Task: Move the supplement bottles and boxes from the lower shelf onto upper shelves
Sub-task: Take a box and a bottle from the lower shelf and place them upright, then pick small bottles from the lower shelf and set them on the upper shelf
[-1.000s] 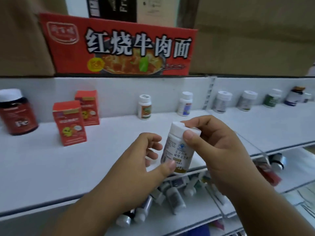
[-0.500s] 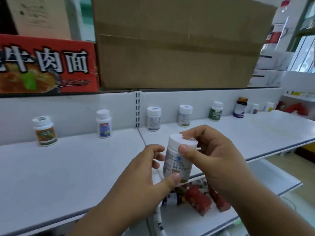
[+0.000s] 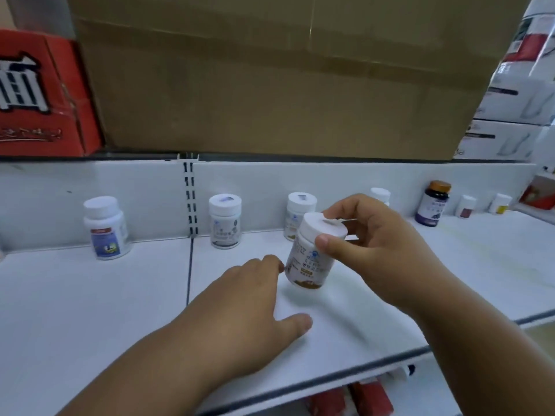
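My right hand (image 3: pixel 378 250) grips a white supplement bottle (image 3: pixel 309 259) by its cap and upper body, tilted, just above the white upper shelf (image 3: pixel 90 310). My left hand (image 3: pixel 240 304) hovers over the shelf to the bottle's left with relaxed fingers, its fingertips close to the bottle's side and holding nothing. Along the shelf's back wall stand several bottles: a white bottle with a blue label (image 3: pixel 105 228), two white bottles (image 3: pixel 225 225) (image 3: pixel 297 211), and a dark bottle with an orange cap (image 3: pixel 434 204).
A large brown cardboard box (image 3: pixel 270 76) and a red carton (image 3: pixel 39 97) sit on the level above. White boxes (image 3: pixel 516 94) are stacked at the right. Red boxes (image 3: pixel 351 399) show on the lower shelf under the front edge. Small bottles (image 3: pixel 465 207) stand far right.
The view swung right and moved closer. My right hand carried the bottle forward over the upper shelf. My left hand let go of the bottle and dropped toward the shelf.
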